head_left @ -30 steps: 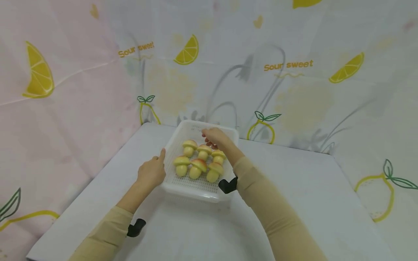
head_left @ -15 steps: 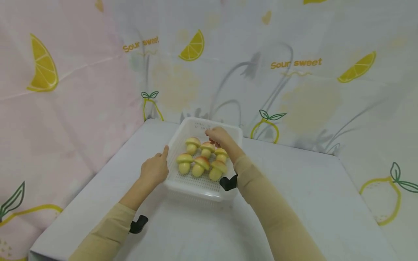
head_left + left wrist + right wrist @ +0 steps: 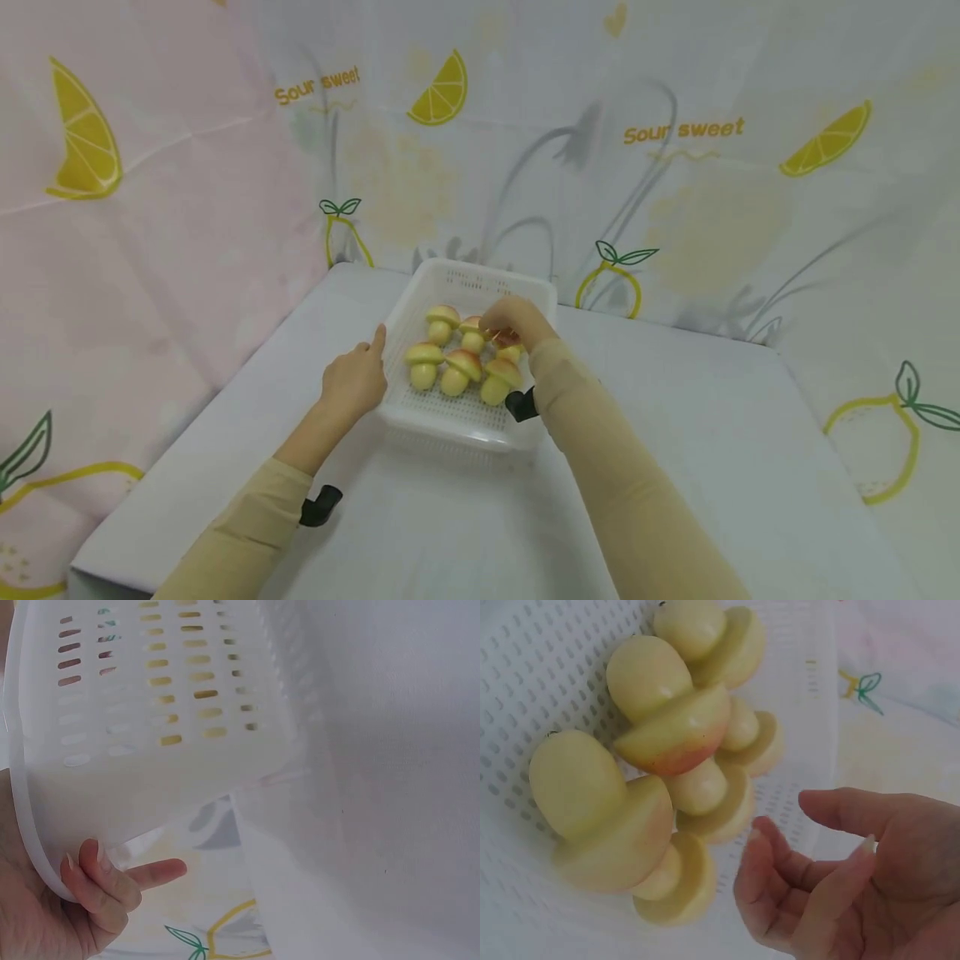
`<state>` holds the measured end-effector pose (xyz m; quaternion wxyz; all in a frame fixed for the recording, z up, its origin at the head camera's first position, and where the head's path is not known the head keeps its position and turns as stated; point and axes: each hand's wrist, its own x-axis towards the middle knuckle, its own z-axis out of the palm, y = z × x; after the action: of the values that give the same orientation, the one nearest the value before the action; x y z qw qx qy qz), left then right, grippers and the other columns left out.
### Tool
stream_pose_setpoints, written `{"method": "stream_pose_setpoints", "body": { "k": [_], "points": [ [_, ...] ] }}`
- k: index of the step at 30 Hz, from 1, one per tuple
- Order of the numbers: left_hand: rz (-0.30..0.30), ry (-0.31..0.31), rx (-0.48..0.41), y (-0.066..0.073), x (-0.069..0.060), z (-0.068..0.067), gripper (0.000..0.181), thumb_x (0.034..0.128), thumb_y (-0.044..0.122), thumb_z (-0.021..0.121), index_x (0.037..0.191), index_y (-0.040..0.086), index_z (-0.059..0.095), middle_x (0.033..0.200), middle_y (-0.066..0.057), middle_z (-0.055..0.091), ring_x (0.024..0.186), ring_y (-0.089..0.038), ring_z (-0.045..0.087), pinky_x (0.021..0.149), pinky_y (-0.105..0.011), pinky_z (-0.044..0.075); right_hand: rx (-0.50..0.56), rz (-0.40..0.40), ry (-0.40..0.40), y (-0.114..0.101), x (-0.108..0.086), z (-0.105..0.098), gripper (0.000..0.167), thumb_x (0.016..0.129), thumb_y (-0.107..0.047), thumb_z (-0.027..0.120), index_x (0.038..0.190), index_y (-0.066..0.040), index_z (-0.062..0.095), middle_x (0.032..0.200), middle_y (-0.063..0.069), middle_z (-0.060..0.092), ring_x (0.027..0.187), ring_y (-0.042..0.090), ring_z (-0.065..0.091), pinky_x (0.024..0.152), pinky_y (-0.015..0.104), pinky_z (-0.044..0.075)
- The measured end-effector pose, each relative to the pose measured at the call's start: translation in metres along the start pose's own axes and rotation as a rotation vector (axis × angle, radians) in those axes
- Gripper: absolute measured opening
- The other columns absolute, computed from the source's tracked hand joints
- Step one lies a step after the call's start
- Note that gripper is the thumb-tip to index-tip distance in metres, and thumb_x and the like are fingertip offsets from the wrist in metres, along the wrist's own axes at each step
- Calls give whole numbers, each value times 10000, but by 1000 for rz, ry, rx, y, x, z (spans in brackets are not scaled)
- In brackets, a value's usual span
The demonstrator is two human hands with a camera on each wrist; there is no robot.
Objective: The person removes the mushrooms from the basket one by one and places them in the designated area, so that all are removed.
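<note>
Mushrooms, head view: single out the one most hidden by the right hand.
The rightmost mushroom in the far row: the right hand covers much of its cap; the other five caps show more fully.

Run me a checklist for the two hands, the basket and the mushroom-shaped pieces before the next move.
1. Left hand on the left rim of the white perforated basket: ok.
2. All six mushroom-shaped pieces inside the basket: ok, counted in the right wrist view.
3. Right hand holding a piece: not ok, its loosely curled fingers hold nothing.
4. Far-right back piece unobstructed in the head view: not ok, the right hand covers part of it.
5. Basket base flat on the table: cannot tell, the underside is hidden.
</note>
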<state>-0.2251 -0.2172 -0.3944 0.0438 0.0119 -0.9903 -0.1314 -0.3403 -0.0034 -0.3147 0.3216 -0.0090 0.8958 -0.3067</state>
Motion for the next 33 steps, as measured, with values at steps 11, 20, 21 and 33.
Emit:
{"method": "stream_pose_setpoints", "body": {
  "k": [11,20,21,33],
  "points": [
    [-3,-11,-19,2,-1,-3,572,983,89,460,1504,-5,243,1094,-253,601,542,-251,493,482,-360,453,2,227,70,-2,-4,12,592,880,-177,686,1389,1,440,1387,179,474,1224,305,480,985,371,448],
    [12,-4,-15,2,-2,-2,565,981,78,460,1498,-14,252,1078,-252,611,496,-211,451,436,-304,414,63,282,120,7,-5,22,633,774,-57,746,1352,-18,493,1339,141,507,1211,297,468,1050,426,377],
    [12,-3,-16,2,-2,-2,564,982,78,459,1498,-14,252,1072,-250,610,499,-214,452,437,-306,413,41,272,118,8,-5,23,626,768,-53,745,1341,-9,498,1327,145,511,1207,298,466,1057,426,369],
    [-10,-12,-9,2,0,-3,569,976,89,459,1499,-8,257,1126,-259,599,607,-311,547,536,-438,488,-170,202,58,14,7,27,368,735,-104,805,1061,-34,648,1051,96,577,975,247,546,881,360,492]
  ]
}}
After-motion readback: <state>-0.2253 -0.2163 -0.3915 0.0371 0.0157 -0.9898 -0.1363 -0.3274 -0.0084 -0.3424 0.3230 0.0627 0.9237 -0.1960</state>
